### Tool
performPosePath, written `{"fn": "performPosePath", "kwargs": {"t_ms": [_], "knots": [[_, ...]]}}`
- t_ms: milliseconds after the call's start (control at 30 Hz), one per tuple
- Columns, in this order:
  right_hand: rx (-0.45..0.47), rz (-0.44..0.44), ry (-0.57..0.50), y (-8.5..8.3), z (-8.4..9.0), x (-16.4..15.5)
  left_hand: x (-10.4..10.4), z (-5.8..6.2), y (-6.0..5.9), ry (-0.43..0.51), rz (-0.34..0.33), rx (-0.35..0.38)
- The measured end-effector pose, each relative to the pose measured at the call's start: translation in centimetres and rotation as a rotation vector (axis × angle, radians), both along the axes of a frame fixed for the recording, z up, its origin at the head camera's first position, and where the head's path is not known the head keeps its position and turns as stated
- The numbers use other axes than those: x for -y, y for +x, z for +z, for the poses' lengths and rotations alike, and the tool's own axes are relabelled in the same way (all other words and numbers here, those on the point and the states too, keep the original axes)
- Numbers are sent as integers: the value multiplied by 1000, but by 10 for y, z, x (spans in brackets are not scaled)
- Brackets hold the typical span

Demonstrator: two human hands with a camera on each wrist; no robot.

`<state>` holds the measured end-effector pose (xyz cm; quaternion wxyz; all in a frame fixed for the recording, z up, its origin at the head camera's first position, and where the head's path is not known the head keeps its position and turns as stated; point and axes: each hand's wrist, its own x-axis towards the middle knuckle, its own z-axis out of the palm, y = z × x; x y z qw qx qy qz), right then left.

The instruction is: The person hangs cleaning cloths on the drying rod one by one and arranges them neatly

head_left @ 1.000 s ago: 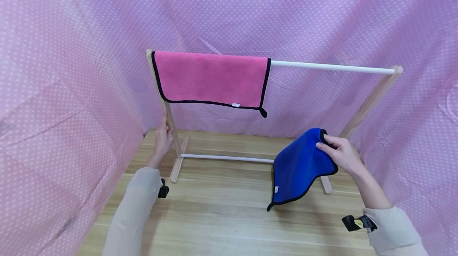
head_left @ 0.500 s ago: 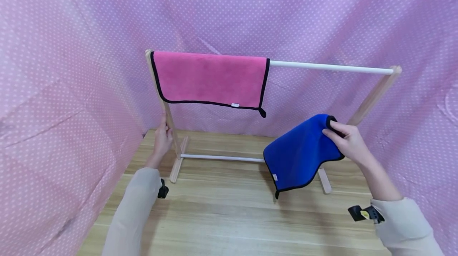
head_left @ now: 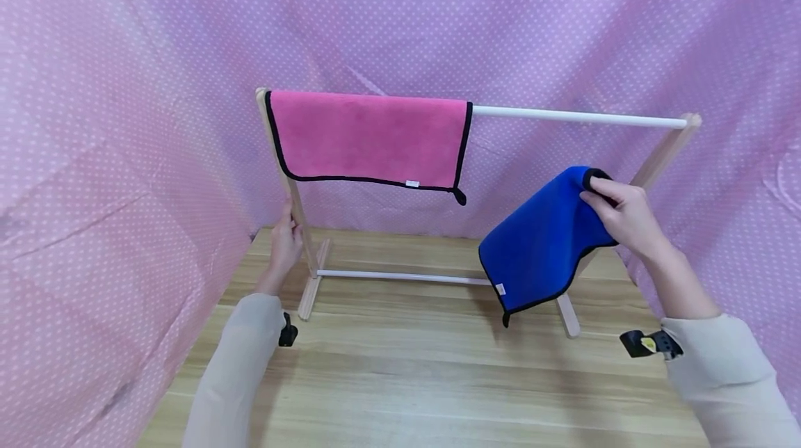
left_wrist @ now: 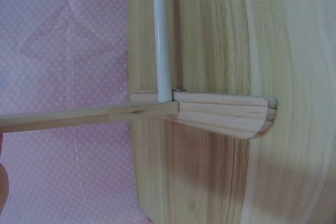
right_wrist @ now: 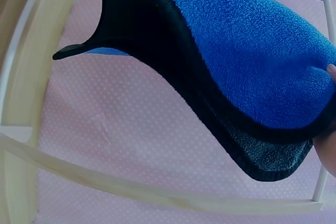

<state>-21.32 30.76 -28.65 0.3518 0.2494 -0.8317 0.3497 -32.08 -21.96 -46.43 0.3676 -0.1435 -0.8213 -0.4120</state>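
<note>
Right hand (head_left: 626, 215) pinches the blue towel (head_left: 544, 243) below the rail (head_left: 576, 116); left hand (head_left: 284, 239) grips the rack post (head_left: 294, 204).

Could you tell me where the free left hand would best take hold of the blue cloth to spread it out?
Probably the low corner with the black tab, approached from the left. The right hand pinches the blue cloth at its top corner, so it hangs slanted in the air and that bottom corner dangles free.
</note>
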Motion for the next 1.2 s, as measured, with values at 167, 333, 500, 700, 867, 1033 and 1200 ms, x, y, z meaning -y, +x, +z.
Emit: {"fn": "performPosePath", "kwargs": {"t_ms": [167,333,500,700,867,1033,1200], "knots": [[-42,-49,-7,-9,13,-2,0,2,2,8,-12,23],[-98,-87,24,-17,29,-3,0,3,5,16,-21,46],[-153,-135,52,-23,45,-4,0,2,5,8,-14,38],[-188,-159,31,-32,62,-7,-1,3,4,7,-22,45],[-153,-160,-22,-38,75,-9,-1,4,5,1,-19,47],[-69,-280,-34,-40,91,-6,-1,4,6,1,-12,42],[33,-372,-27,-44,102,-5,-1,4,5,5,-9,38]]}}
